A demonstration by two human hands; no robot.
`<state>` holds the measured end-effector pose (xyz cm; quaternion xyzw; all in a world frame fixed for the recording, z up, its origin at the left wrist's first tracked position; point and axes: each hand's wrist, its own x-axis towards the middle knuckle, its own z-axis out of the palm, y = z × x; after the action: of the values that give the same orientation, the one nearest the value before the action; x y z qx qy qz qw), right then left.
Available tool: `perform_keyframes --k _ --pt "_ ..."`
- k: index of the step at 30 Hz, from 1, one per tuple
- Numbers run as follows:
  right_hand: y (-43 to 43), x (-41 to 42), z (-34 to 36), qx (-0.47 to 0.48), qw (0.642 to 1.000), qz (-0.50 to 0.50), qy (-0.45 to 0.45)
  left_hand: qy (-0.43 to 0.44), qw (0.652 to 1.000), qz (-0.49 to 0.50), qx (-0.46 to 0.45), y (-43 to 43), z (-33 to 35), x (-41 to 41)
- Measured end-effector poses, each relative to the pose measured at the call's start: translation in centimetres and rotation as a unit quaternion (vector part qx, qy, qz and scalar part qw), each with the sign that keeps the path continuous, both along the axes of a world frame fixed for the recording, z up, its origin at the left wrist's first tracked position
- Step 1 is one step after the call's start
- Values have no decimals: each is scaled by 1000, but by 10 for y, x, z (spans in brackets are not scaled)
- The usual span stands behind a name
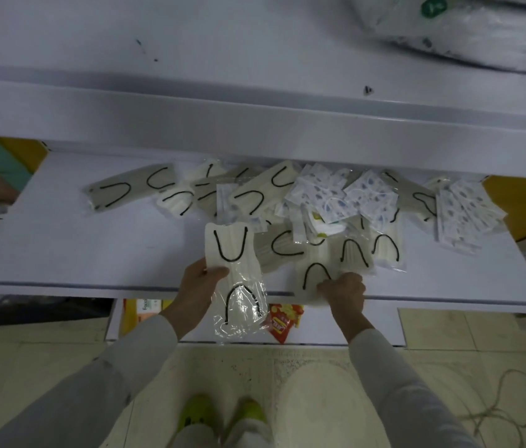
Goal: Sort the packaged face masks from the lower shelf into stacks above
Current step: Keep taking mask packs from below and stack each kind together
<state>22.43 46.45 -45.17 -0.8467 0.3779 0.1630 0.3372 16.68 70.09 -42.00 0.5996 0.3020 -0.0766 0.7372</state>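
Mask packets held at the white lower shelf [77, 253]
At its front edge, fingers of the left hand [202, 281] pinch a clear-wrapped cream mask packet with black loops [234, 253]; the right hand [344, 291] grips another such packet [310, 274].

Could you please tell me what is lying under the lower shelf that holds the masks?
Under the lower shelf, a red packet and an orange box show on a white board. The shelf and the mask pack in the left hand hide whatever lies further in.
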Motion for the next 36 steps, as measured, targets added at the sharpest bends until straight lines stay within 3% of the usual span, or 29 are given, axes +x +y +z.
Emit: perform_keyframes --k 6,12,14,23,30,32,36 --pt "-1 -2 6 187 981 -45 7 16 1000 -3 8 3 4 -1" --pt "-9 -54 54 425 903 -27 -51 53 998 24 4 11 -3 -7" --pt "-12 -71 63 458 887 -21 -60 61 998 33 -10 9 -3 -9" --pt "15 -107 110 374 896 62 -230 56 983 89 -153 -17 23 -3" --pt "43 -79 103 270 928 207 -153 -19 970 65 -233 -30 54 7" --pt "49 -74 104 237 930 238 -151 -28 973 54 -223 -28 61 6" --pt "52 -75 113 172 917 288 -218 -49 991 29 -117 -19 65 1"
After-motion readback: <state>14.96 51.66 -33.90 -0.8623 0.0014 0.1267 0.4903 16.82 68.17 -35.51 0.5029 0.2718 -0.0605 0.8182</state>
